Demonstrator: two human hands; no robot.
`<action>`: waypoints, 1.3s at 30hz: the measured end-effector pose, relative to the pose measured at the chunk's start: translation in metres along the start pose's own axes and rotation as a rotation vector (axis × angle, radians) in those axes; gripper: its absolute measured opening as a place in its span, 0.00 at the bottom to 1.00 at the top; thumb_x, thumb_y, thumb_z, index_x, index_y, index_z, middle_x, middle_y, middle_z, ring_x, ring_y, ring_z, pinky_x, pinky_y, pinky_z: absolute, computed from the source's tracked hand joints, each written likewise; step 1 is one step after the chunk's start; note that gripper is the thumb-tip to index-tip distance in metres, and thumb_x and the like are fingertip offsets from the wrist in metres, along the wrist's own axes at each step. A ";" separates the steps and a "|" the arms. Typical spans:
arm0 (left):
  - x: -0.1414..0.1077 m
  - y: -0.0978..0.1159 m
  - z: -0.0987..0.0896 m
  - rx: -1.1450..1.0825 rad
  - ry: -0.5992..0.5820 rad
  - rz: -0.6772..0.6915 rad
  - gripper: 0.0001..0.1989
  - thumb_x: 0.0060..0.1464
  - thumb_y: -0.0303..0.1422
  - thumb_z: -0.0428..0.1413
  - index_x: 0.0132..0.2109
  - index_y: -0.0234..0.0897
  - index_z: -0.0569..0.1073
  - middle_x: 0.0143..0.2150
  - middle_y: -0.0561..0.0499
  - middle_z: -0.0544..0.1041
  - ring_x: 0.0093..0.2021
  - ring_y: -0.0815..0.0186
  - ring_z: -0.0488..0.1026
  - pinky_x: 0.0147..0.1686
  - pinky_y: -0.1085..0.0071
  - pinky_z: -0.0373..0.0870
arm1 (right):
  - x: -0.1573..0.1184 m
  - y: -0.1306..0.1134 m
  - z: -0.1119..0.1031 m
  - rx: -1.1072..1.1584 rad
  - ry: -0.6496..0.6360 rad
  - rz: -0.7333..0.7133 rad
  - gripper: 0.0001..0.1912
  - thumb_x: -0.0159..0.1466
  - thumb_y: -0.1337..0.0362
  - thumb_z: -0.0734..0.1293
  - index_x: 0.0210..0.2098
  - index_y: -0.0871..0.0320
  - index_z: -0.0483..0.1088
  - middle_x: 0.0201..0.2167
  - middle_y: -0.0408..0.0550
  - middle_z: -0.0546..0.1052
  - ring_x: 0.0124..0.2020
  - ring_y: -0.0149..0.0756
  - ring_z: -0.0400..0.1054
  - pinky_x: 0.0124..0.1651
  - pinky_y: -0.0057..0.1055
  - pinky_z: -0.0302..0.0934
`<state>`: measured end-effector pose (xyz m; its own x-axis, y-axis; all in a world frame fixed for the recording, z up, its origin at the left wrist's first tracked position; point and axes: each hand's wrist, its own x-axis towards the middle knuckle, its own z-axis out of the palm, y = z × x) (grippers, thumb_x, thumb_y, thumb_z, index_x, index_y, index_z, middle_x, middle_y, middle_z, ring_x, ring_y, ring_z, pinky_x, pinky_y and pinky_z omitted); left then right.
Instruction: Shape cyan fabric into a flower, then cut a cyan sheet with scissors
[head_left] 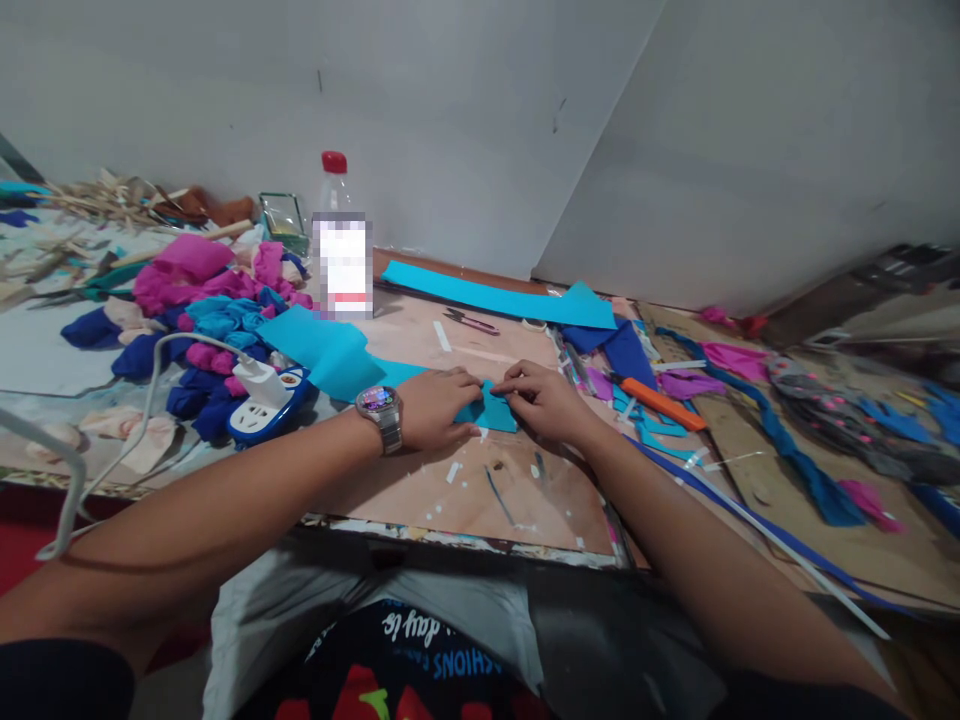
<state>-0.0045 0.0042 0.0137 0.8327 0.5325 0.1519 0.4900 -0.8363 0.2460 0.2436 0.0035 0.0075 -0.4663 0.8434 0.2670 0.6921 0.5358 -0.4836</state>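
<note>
A bright blue strip (401,370), paper or cloth I cannot tell, runs along the table from the left to between my hands. My left hand (439,408), with a watch (379,408) on its wrist, lies palm down across the strip. Its fingers stretch to the right and its thumb is spread apart below. At the strip's right end, my right hand (544,400) is closed, thumb and fingertips bent together at the blue edge. Small dark thread snips (471,321) lie just beyond both hands.
A red-capped bottle (334,195) stands behind on the left. Nearer are a blue power socket (262,408) with a white plug and bundled cloth (184,275). Another blue strip (480,293) lies by the wall. An orange cutter (662,402) rests among scraps at right.
</note>
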 end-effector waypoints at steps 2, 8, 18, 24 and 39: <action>0.000 0.000 0.000 0.004 0.001 -0.002 0.21 0.63 0.45 0.55 0.56 0.35 0.70 0.60 0.40 0.73 0.62 0.51 0.67 0.60 0.56 0.67 | 0.000 0.000 0.000 0.000 0.002 0.002 0.16 0.62 0.71 0.64 0.41 0.53 0.83 0.40 0.49 0.78 0.40 0.38 0.74 0.46 0.35 0.68; 0.000 -0.001 0.000 0.010 0.001 0.000 0.21 0.64 0.46 0.54 0.56 0.35 0.70 0.59 0.40 0.73 0.62 0.52 0.68 0.58 0.56 0.68 | 0.000 0.003 0.001 0.005 0.009 -0.004 0.15 0.62 0.70 0.65 0.40 0.52 0.83 0.39 0.49 0.78 0.40 0.38 0.75 0.45 0.34 0.68; 0.000 0.000 -0.003 0.035 -0.002 -0.017 0.22 0.64 0.47 0.54 0.55 0.36 0.70 0.57 0.41 0.74 0.60 0.52 0.69 0.57 0.57 0.66 | 0.000 0.004 0.002 -0.009 0.005 -0.021 0.16 0.62 0.71 0.65 0.41 0.52 0.83 0.38 0.48 0.79 0.39 0.37 0.75 0.44 0.34 0.68; 0.000 0.003 -0.003 0.032 0.012 -0.085 0.23 0.63 0.46 0.53 0.59 0.39 0.67 0.60 0.42 0.73 0.63 0.50 0.67 0.62 0.50 0.60 | 0.000 0.003 0.003 -0.005 0.005 -0.026 0.16 0.63 0.71 0.64 0.42 0.53 0.83 0.38 0.49 0.78 0.38 0.36 0.75 0.43 0.33 0.68; 0.000 0.001 0.006 -0.044 -0.038 -0.079 0.30 0.66 0.44 0.47 0.70 0.39 0.52 0.70 0.37 0.63 0.73 0.49 0.54 0.68 0.38 0.44 | 0.000 0.001 0.003 0.007 -0.008 -0.029 0.17 0.62 0.72 0.64 0.43 0.52 0.83 0.38 0.48 0.77 0.38 0.35 0.73 0.43 0.31 0.67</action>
<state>-0.0024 0.0021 0.0082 0.8018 0.5901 0.0938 0.5431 -0.7852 0.2975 0.2429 0.0038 0.0044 -0.4904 0.8271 0.2744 0.6746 0.5597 -0.4813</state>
